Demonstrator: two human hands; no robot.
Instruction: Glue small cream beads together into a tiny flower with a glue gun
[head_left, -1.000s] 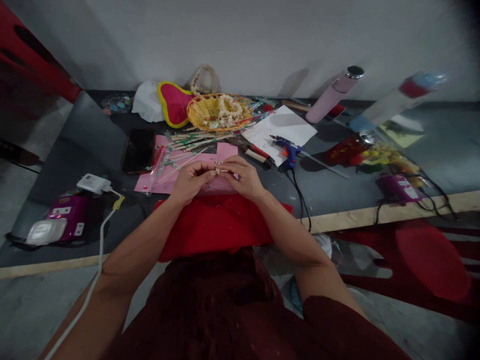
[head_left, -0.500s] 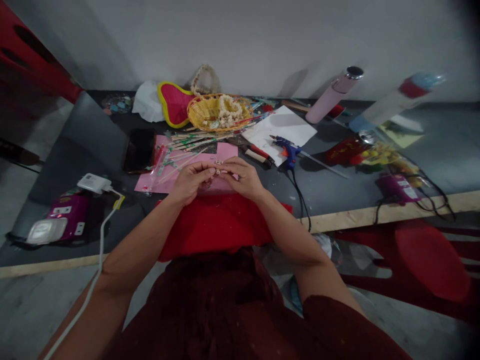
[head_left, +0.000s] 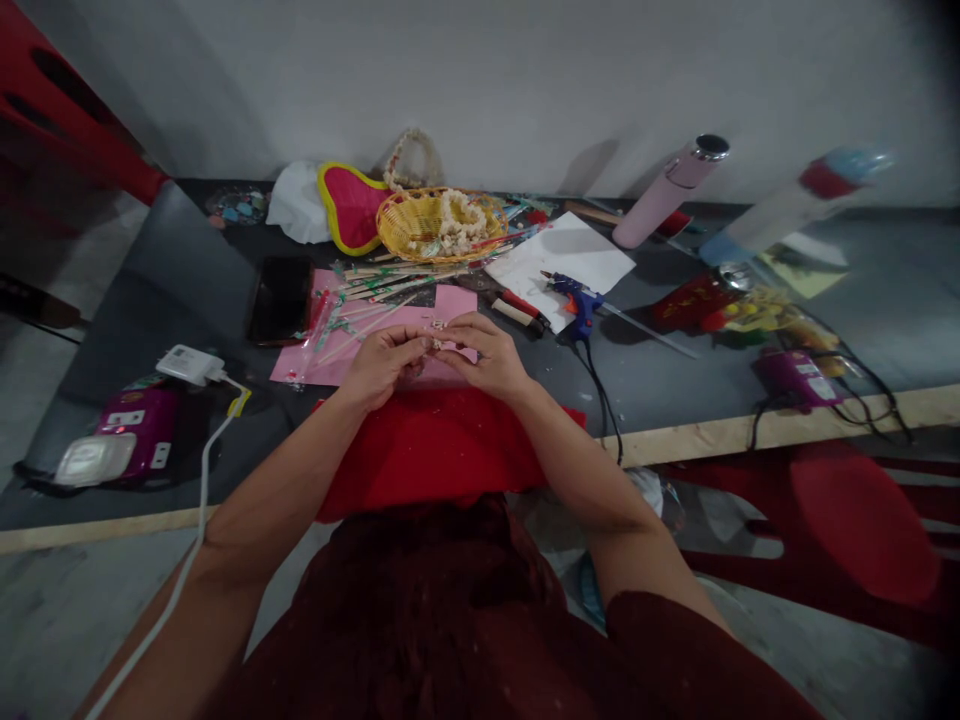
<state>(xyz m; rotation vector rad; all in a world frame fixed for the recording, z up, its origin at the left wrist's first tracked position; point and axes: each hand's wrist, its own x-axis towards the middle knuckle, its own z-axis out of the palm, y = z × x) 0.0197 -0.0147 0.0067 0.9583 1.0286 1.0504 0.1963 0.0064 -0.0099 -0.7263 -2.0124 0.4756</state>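
Note:
Between my fingertips is a small whitish beaded piece (head_left: 436,343), mostly hidden by the fingers. My left hand (head_left: 384,366) pinches it from the left, thumb against forefinger. From the other side my right hand (head_left: 489,358) holds it with thumb and fingers closed together. Both hands hover over pink paper (head_left: 341,345) at the table's front, just above a red cloth (head_left: 439,445). Behind them lies a yellow wicker basket (head_left: 397,235) with a pale beaded string (head_left: 459,222) in it.
Thin sticks (head_left: 382,283) lie behind my hands. To the right are pliers (head_left: 517,308), a blue glue gun (head_left: 577,303) with a cord, white paper (head_left: 600,260), a pink flask (head_left: 667,190) and a can (head_left: 697,295). On the left are a phone (head_left: 281,300) and a purple power socket (head_left: 142,425).
My fingers have shifted slightly around the beaded piece, and less of it shows below them. The rest of the table looks the same.

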